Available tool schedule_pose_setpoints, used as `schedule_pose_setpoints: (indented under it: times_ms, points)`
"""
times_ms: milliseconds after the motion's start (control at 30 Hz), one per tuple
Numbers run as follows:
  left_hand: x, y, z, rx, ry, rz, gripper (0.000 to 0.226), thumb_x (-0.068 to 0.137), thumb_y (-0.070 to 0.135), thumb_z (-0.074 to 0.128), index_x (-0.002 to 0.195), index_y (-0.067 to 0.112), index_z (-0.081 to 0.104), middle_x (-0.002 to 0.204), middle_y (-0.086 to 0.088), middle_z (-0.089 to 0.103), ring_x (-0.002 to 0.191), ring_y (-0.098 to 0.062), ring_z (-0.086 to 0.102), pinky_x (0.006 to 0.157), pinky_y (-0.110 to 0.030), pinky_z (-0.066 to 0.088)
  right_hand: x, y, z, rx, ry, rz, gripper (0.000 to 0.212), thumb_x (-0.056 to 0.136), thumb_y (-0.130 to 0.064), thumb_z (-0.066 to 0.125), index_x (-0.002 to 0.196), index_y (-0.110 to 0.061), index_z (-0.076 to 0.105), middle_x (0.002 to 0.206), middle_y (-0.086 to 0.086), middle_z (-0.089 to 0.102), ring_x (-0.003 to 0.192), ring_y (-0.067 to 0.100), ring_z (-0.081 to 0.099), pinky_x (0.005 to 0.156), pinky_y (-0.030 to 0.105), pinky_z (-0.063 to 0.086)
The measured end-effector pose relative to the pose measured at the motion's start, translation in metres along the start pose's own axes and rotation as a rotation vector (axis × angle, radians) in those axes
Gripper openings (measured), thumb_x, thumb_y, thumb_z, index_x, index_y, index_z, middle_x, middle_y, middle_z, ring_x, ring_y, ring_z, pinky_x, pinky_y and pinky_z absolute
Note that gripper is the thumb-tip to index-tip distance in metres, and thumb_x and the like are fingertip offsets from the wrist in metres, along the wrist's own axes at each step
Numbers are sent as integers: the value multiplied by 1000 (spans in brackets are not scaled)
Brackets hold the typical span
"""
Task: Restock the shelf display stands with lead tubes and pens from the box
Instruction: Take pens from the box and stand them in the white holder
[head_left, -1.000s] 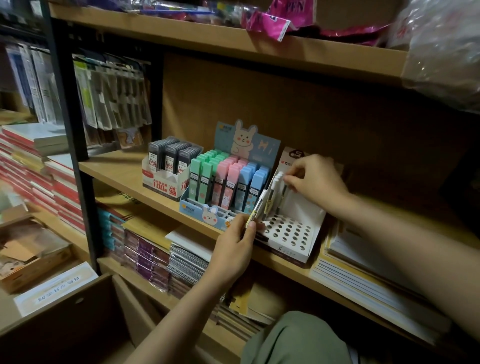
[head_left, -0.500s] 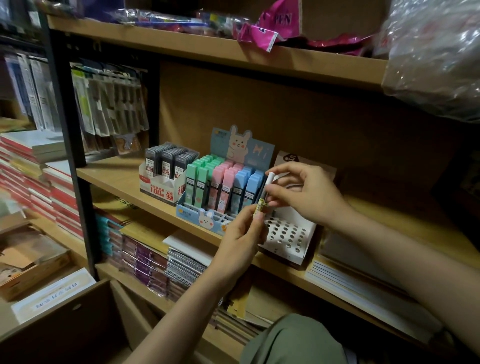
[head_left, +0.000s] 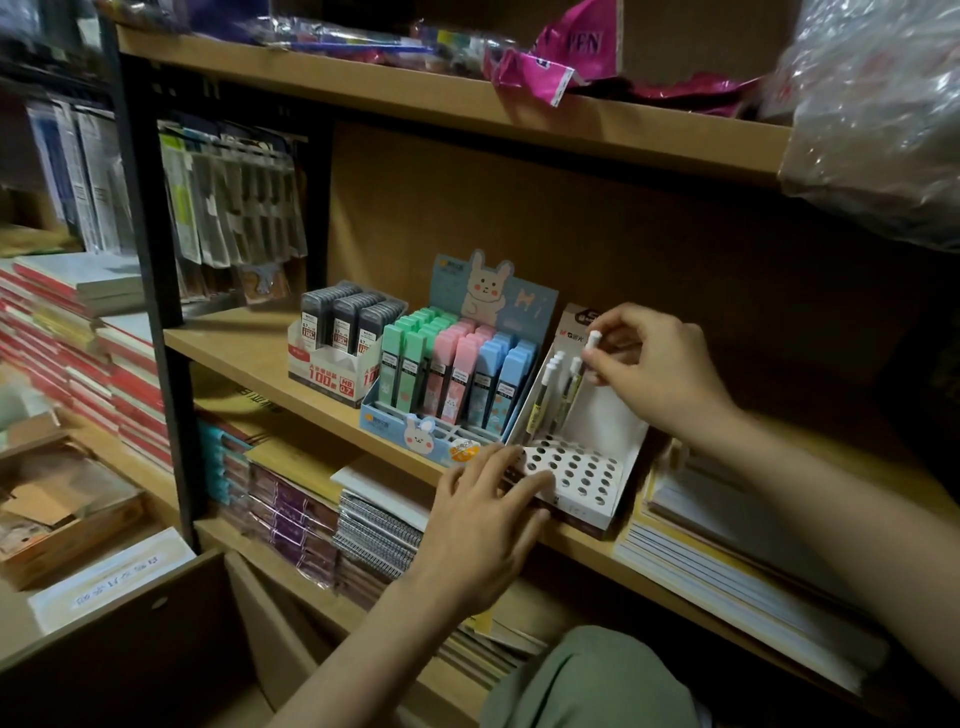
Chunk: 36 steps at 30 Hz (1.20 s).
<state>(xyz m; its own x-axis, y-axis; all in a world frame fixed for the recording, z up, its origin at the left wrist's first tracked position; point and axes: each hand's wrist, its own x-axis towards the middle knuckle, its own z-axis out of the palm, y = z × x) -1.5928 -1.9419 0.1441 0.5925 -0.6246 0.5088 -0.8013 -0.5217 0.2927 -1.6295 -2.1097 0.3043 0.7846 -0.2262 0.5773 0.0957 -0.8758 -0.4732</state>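
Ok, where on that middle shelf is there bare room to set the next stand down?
Bare shelf board lies left of the grey lead box, up to the black upright. Bare board also runs behind the displays. From that box through the pastel lead stand to the pen stand it is packed, both hands there.

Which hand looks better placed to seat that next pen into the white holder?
The right hand, probably: it already pinches a pen above the back rows of the pen stand. The left hand lies flat on the stand's front edge, holding nothing.
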Motion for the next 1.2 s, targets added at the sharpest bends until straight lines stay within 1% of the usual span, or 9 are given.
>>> schedule_pose_setpoints:
  times_ms: [100, 233, 367, 600, 733, 833, 933, 1067, 1200]
  points:
    - [-2, -4, 2, 49, 7, 25, 45, 99, 53, 27, 142, 43, 34, 156, 4, 25, 147, -15, 11, 113, -35, 14, 0, 6, 9, 8, 10, 6, 16, 88, -11, 71, 102, -17, 67, 87, -4, 69, 72, 4, 70, 71, 25, 61]
    - [-2, -8, 0, 83, 0, 64, 46, 100, 51, 29, 144, 42, 33, 156, 2, 26, 147, -16, 13, 115, -36, 16, -2, 8, 13, -8, 35, -22, 14, 89, -13, 70, 103, -18, 67, 89, -4, 69, 77, 1, 68, 69, 9, 54]
    - [-5, -9, -1, 84, -10, 78, 51, 96, 50, 26, 146, 41, 31, 158, 1, 25, 148, -17, 12, 116, -37, 15, -2, 5, 14, -13, 11, -20, 12, 89, -15, 70, 101, -16, 67, 90, -4, 69, 79, 4, 68, 69, 11, 54]
    - [-4, -11, 1, 74, -11, 75, 51, 98, 44, 40, 148, 43, 28, 160, 3, 20, 149, -16, 6, 117, -35, 10, 2, 3, 22, -48, 40, -34, 13, 91, -13, 67, 104, -17, 65, 90, -6, 64, 80, 2, 64, 71, 12, 53]
    - [-4, -12, 0, 77, -6, 78, 50, 99, 43, 40, 148, 42, 29, 160, 3, 21, 149, -16, 8, 117, -36, 15, 2, 4, 20, -87, 2, -40, 15, 90, -11, 68, 102, -19, 66, 89, -6, 64, 75, -7, 59, 59, -1, 44]
    - [-4, -11, 0, 72, -3, 78, 50, 99, 42, 40, 148, 41, 30, 160, 2, 22, 149, -16, 9, 117, -37, 17, -1, 5, 18, -120, -4, -20, 14, 90, -13, 68, 102, -20, 66, 91, -6, 65, 77, -4, 60, 57, 4, 44]
    - [-5, -9, -1, 47, -6, 71, 51, 98, 41, 43, 148, 40, 32, 159, 3, 23, 149, -16, 9, 117, -37, 19, 3, 5, 21, -131, 37, 23, 19, 90, -12, 69, 108, -16, 66, 95, -3, 65, 79, 4, 62, 65, 7, 44]
    - [-4, -9, -2, -38, -21, 59, 51, 97, 35, 47, 146, 40, 35, 159, 6, 23, 148, -13, 8, 117, -36, 18, 5, 4, 33, -114, 12, 139, 28, 88, -11, 69, 115, -15, 64, 99, -5, 60, 88, 12, 62, 77, 22, 52]
    - [-2, -13, -3, -99, -31, 45, 51, 97, 32, 49, 145, 42, 37, 158, 8, 23, 148, -10, 7, 118, -37, 17, 0, 8, 38, -74, 54, 164, 16, 87, -10, 71, 99, -19, 65, 103, 2, 64, 93, 16, 63, 79, 31, 58]
